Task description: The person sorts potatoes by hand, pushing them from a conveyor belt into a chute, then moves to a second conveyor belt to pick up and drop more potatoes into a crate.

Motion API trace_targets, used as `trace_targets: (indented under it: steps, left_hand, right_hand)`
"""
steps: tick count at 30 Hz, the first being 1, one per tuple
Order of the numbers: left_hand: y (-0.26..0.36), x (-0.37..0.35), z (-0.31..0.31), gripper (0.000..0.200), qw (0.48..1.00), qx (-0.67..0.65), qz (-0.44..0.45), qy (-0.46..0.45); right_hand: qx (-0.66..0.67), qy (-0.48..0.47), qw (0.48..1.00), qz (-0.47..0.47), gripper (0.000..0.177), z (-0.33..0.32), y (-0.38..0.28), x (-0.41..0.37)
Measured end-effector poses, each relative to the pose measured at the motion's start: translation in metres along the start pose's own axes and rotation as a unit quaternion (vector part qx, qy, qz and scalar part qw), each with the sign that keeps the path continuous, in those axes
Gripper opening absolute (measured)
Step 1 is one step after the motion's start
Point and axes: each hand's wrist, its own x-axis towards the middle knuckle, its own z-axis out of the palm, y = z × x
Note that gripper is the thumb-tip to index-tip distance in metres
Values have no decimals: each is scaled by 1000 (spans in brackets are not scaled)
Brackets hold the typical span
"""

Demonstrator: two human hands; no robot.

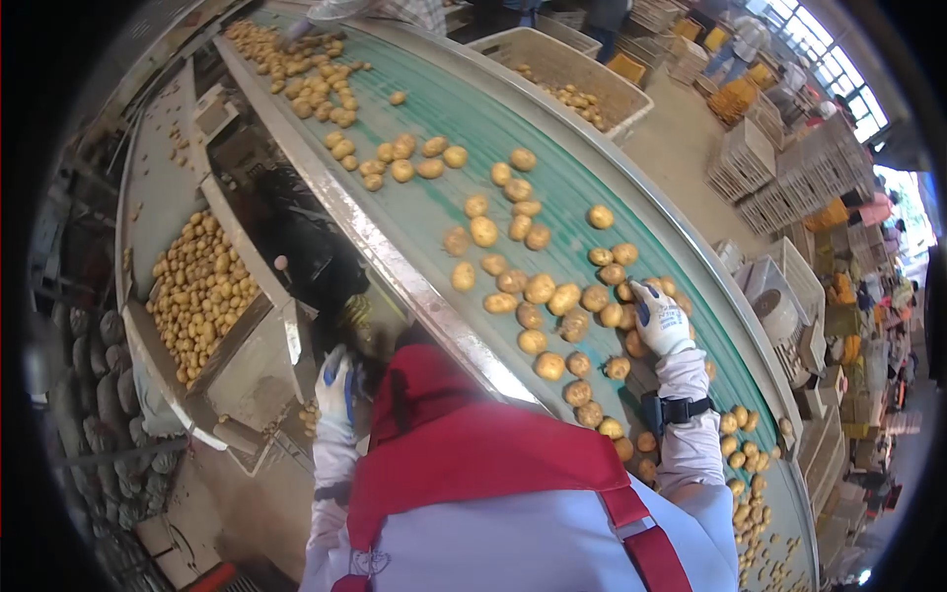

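My right hand (pixel 663 318), in a white glove, reaches palm down over the green conveyor belt (pixel 414 247). Its thumb and fingers are apart and touch a cluster of potatoes (pixel 595 298); the undersides of the fingers are hidden. A black band (pixel 681 409) circles that wrist. Off the near side of the belt, my left hand (pixel 336 385), in a white and blue glove, hangs low beside a dark gap. Its fingers look loosely stretched out, with no object visible in them. More potatoes (pixel 306 74) lie spread along the belt's far end.
A metal rail (pixel 380 252) edges the belt's near side. At left, a chute (pixel 281 355) holds a heap of potatoes (pixel 202 291). Beyond the belt stand a large crate (pixel 631 109) and stacked crates (pixel 809 178). A co-worker's sleeve (pixel 340 10) reaches over the far end.
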Motion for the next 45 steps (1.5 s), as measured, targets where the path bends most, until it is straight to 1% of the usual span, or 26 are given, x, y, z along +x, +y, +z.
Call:
trace_targets:
  steps: [1,2,4,6,8,10,12,14,16,17,19,20,21,22,23,24,26,27,30,32,34,40,41,42,44,45]
  left_hand:
    - [17,6,14,49,998,54,37,-2]
    - [31,10,27,49,977,138,158,-33]
    - [67,2,71,48,953,162,243,-82]
    - [93,-3,111,50,879,290,359,-121]
    - [113,0,153,56,766,406,459,-197]
    - [120,2,205,61,687,472,480,-271]
    - [105,1,246,61,637,544,471,-275]
    - [76,6,271,63,532,609,501,-308]
    - [67,-13,274,67,499,587,478,-422]
    - [67,-17,272,67,507,587,474,-417]
    - [74,-27,266,66,627,435,332,-555]
    - [75,-32,263,66,632,435,326,-553]
    - [77,-37,259,64,743,282,172,-582]
    - [82,-38,258,62,809,113,12,-576]
    - [93,-37,259,59,827,69,-57,-555]
    - [84,-30,258,56,836,-21,-40,-547]
    - [96,-26,252,53,813,-188,-299,-462]
    - [108,-35,250,45,831,-206,-238,-458]
    - [71,-11,200,53,825,-238,-249,-448]
    - [86,-6,189,54,825,-232,-208,-471]
    - [120,-16,185,52,918,-67,-113,-373]
    - [124,-7,169,51,946,-53,-5,-321]
    - [120,-6,162,50,951,-27,20,-307]
    - [119,-6,155,49,955,0,46,-293]
    - [126,-11,135,47,960,-4,42,-278]
    - [122,-6,120,47,958,0,35,-283]
  right_hand:
    - [-26,-67,996,42,43,-4,-1,3]
    - [-52,-136,985,88,49,-8,-2,4]
    - [-50,-180,978,98,52,-15,-3,2]
    - [-50,-219,972,67,50,-21,-1,-3]
    - [-50,-211,973,75,44,-19,-5,-10]
    - [-63,-177,977,101,39,-3,0,-9]
    - [24,-132,981,143,30,-4,-14,-7]
    - [15,-132,980,150,29,-10,-27,-7]
    - [218,-87,970,69,32,-12,-13,-11]
    - [242,-67,965,75,34,-19,-8,-12]
    - [348,-32,930,112,34,-37,-24,-3]
    - [395,-21,909,130,34,-46,-37,4]
    - [406,-18,909,92,35,-50,-51,13]
    - [390,-25,913,120,37,-52,-71,22]
    - [381,-21,924,32,39,-49,-90,32]
    - [370,-16,927,-58,40,-46,-108,44]
    - [356,-45,917,-175,39,-44,-143,68]
    - [335,-8,920,-205,37,-37,-151,81]
    - [329,-5,932,-154,40,-10,-145,118]
    - [295,-24,946,-134,44,3,-146,134]
    - [193,-8,958,-212,45,20,-155,148]
    - [-65,-7,962,-265,42,93,-174,168]
    - [-54,-56,968,-240,39,93,-172,169]
    - [-54,-52,967,-242,39,88,-171,169]
    - [-1,-141,952,-270,36,66,-163,168]
    - [27,-72,945,-319,34,44,-160,170]
